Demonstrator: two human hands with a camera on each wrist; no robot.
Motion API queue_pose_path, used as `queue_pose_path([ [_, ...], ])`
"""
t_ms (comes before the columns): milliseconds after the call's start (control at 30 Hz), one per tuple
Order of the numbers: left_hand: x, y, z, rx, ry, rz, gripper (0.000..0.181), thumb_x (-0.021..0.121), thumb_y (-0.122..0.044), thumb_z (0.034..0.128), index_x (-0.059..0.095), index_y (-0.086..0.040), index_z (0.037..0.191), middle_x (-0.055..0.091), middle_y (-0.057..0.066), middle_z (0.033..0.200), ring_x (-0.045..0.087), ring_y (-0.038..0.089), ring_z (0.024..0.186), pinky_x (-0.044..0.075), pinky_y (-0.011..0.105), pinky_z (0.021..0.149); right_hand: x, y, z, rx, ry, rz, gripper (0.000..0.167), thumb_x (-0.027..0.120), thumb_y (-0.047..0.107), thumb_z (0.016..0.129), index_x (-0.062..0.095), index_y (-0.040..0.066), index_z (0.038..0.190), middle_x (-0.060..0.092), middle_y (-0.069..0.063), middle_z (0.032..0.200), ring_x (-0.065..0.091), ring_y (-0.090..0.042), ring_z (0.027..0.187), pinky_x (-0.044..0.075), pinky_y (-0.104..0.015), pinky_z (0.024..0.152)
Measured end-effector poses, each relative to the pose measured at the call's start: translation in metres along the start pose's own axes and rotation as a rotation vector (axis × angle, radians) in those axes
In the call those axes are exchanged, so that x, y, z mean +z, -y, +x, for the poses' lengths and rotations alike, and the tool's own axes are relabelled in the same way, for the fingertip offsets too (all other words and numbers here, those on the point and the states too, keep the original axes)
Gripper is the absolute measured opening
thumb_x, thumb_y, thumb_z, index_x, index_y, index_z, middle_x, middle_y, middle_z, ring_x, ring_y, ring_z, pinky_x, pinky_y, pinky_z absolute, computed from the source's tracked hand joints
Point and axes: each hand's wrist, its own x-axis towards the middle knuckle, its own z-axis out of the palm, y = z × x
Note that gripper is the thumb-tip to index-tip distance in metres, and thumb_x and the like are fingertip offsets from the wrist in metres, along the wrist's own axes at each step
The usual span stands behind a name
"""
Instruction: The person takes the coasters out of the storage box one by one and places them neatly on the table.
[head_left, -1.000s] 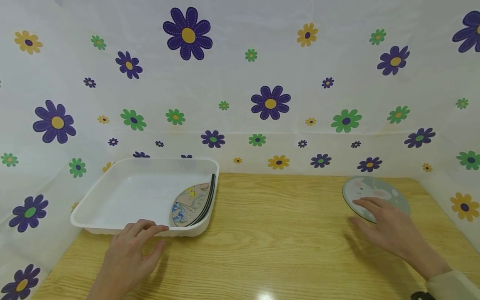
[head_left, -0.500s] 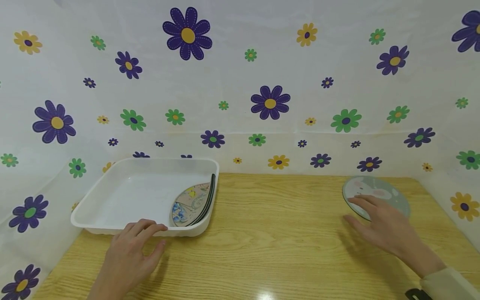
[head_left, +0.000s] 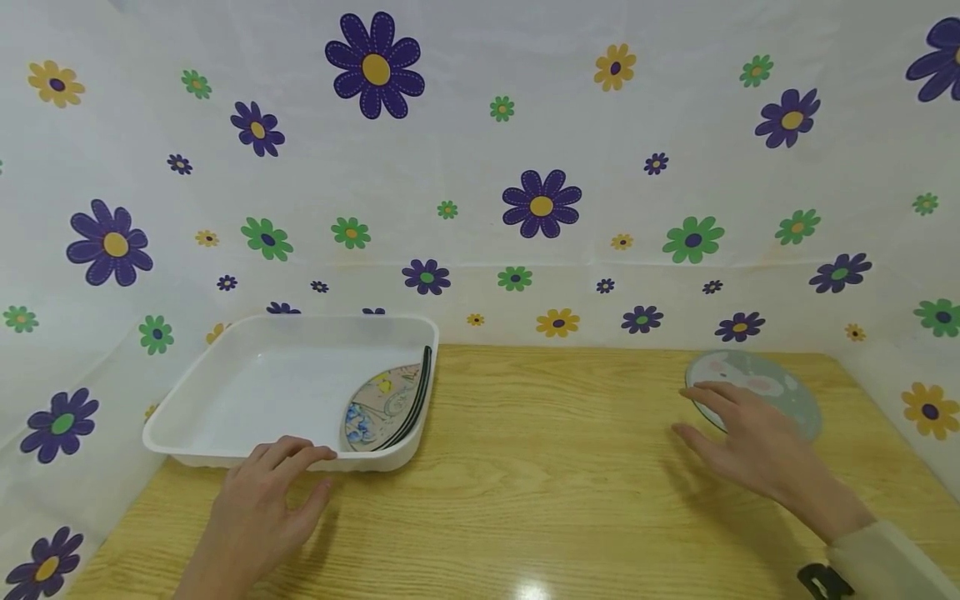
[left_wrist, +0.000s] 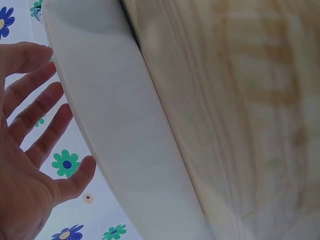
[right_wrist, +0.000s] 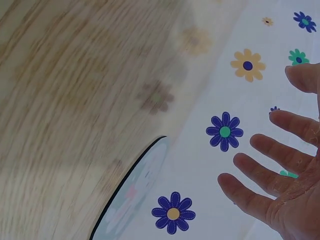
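Observation:
At the near rim of a white plastic tray [head_left: 277, 392], my left hand [head_left: 258, 512] touches with its fingertips, fingers loosely bent and not curled round it. The left wrist view shows those fingers against the tray's outer wall [left_wrist: 120, 120]. Several mats [head_left: 384, 407] with dark edges lean together in the tray's right end; the front one has a coloured pattern. On the right, a grey-green round mat [head_left: 795, 407] with a white cartoon animal lies on the table. My right hand [head_left: 757, 450] hovers above its near-left part, fingers spread and holding nothing, hiding some of it.
The wood-grain table [head_left: 555, 467] stretches between the tray and the round mat. A white sheet [head_left: 450, 150] printed with flowers hangs behind the table and along both sides. A black strap [head_left: 825, 581] shows near the right sleeve [head_left: 892, 558].
My right hand has drifted left, uncovering more of the round mat's right part. The left hand, the tray and the mats have stayed where they were.

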Motion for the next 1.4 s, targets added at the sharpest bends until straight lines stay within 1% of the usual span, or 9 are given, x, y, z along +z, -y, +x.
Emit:
queue_pose_path([
  [167, 0.0, -0.001, 0.0, 0.004, -0.001, 0.0, 0.025, 0.082, -0.018, 0.0793, 0.076, -0.023, 0.102, 0.07, -0.004, 0.099, 0.065, 0.024, 0.092, 0.05, 0.046, 0.067, 0.001, 0.004, 0.003, -0.009, 0.009, 0.008, 0.051, 0.07, 0.04, 0.094, 0.066, 0.006, 0.132, 0.064, -0.024, 0.135, 0.062, -0.048, 0.121, 0.053, -0.065, 0.091],
  [267, 0.0, -0.001, 0.0, 0.007, -0.001, 0.006, 0.025, 0.082, -0.018, 0.0791, 0.075, -0.023, 0.102, 0.07, -0.004, 0.1, 0.065, 0.025, 0.093, 0.049, 0.047, 0.068, 0.001, 0.006, 0.005, -0.009, 0.018, 0.013, 0.052, 0.07, 0.04, 0.095, 0.066, 0.005, 0.132, 0.063, -0.024, 0.136, 0.061, -0.049, 0.121, 0.052, -0.065, 0.092],
  [400, 0.0, 0.0, 0.001, 0.021, -0.008, 0.014, 0.025, 0.083, -0.019, 0.0788, 0.075, -0.023, 0.102, 0.07, -0.003, 0.101, 0.065, 0.027, 0.095, 0.049, 0.054, 0.072, 0.001, 0.008, 0.006, -0.009, 0.028, 0.014, 0.052, 0.069, 0.042, 0.096, 0.066, 0.005, 0.133, 0.063, -0.024, 0.136, 0.06, -0.048, 0.123, 0.051, -0.065, 0.094],
  [500, 0.0, 0.001, 0.002, 0.034, -0.013, 0.018, 0.025, 0.083, -0.02, 0.0787, 0.074, -0.023, 0.102, 0.071, -0.002, 0.102, 0.065, 0.027, 0.096, 0.049, 0.056, 0.076, 0.002, 0.009, 0.007, -0.022, 0.023, 0.01, 0.052, 0.069, 0.041, 0.095, 0.066, 0.005, 0.132, 0.064, -0.023, 0.135, 0.061, -0.047, 0.122, 0.051, -0.064, 0.095],
  [733, 0.001, 0.002, 0.002, 0.032, -0.002, 0.027, 0.022, 0.082, -0.02, 0.0799, 0.074, -0.023, 0.101, 0.07, -0.003, 0.101, 0.064, 0.024, 0.093, 0.049, 0.048, 0.072, 0.006, 0.008, 0.007, -0.055, -0.012, -0.008, 0.05, 0.071, 0.039, 0.094, 0.067, 0.004, 0.13, 0.066, -0.023, 0.132, 0.063, -0.047, 0.118, 0.053, -0.064, 0.092],
  [833, 0.002, 0.003, 0.002, 0.038, -0.002, 0.027, 0.023, 0.082, -0.021, 0.0798, 0.074, -0.022, 0.101, 0.07, -0.004, 0.101, 0.064, 0.024, 0.093, 0.049, 0.047, 0.071, 0.007, 0.008, 0.006, -0.061, -0.017, -0.006, 0.05, 0.071, 0.038, 0.094, 0.067, 0.005, 0.13, 0.066, -0.023, 0.132, 0.063, -0.047, 0.118, 0.053, -0.063, 0.091],
  [1067, 0.003, 0.002, 0.002, 0.046, -0.008, 0.034, 0.024, 0.082, -0.022, 0.0788, 0.074, -0.022, 0.101, 0.07, -0.003, 0.101, 0.066, 0.025, 0.093, 0.049, 0.047, 0.07, 0.006, 0.011, 0.007, -0.078, -0.025, -0.02, 0.049, 0.071, 0.037, 0.094, 0.068, 0.004, 0.13, 0.067, -0.023, 0.131, 0.064, -0.046, 0.117, 0.054, -0.062, 0.091],
  [1267, 0.002, 0.002, 0.002, 0.044, 0.006, 0.035, 0.024, 0.082, -0.023, 0.0791, 0.073, -0.023, 0.101, 0.07, -0.002, 0.102, 0.066, 0.026, 0.095, 0.049, 0.049, 0.07, 0.005, 0.016, 0.01, -0.069, -0.003, -0.031, 0.051, 0.07, 0.041, 0.094, 0.068, 0.005, 0.13, 0.066, -0.022, 0.132, 0.064, -0.045, 0.119, 0.055, -0.061, 0.091],
  [1400, 0.001, 0.003, 0.002, 0.045, 0.011, 0.034, 0.025, 0.083, -0.024, 0.0788, 0.073, -0.023, 0.101, 0.07, -0.003, 0.102, 0.066, 0.026, 0.095, 0.049, 0.049, 0.07, 0.005, 0.019, 0.013, -0.076, -0.007, -0.04, 0.05, 0.069, 0.041, 0.094, 0.068, 0.005, 0.13, 0.067, -0.021, 0.132, 0.064, -0.043, 0.119, 0.055, -0.059, 0.091],
])
